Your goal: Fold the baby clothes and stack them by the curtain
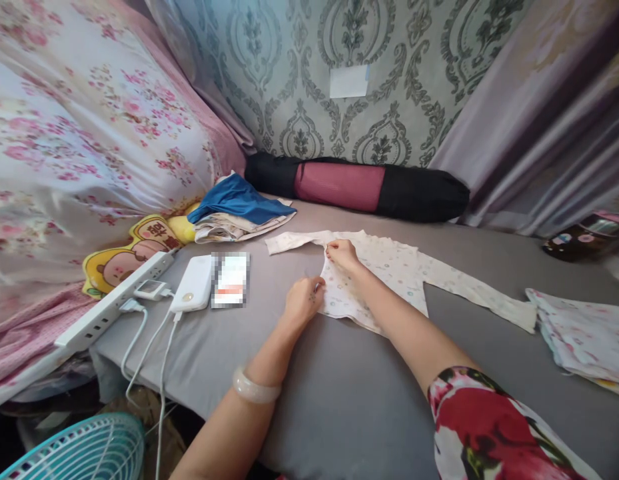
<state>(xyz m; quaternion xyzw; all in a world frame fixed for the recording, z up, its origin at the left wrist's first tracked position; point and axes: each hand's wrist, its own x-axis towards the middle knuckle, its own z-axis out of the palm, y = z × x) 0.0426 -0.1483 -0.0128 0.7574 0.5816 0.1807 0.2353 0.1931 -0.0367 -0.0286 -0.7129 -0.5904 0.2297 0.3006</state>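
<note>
The left hand point(305, 297) and the right hand point(342, 255), spaced apart, pinch one side edge of the flat-lying patterned shirt point(396, 270), probably to hold it straight.

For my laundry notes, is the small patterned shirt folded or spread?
Spread: the shirt lies flat, both sleeves stretched sideways on the grey sheet; left hand and right hand at its edge.

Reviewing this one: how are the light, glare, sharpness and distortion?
Head view: soft light, no strong glare on the shirt; head view: left hand and right hand clear enough to follow; head view, right edge: flask rather soft; head view, lower left: fan cut off, seemingly stretched by the wide lens; head view: pixelated patch beside the power bank.
</note>
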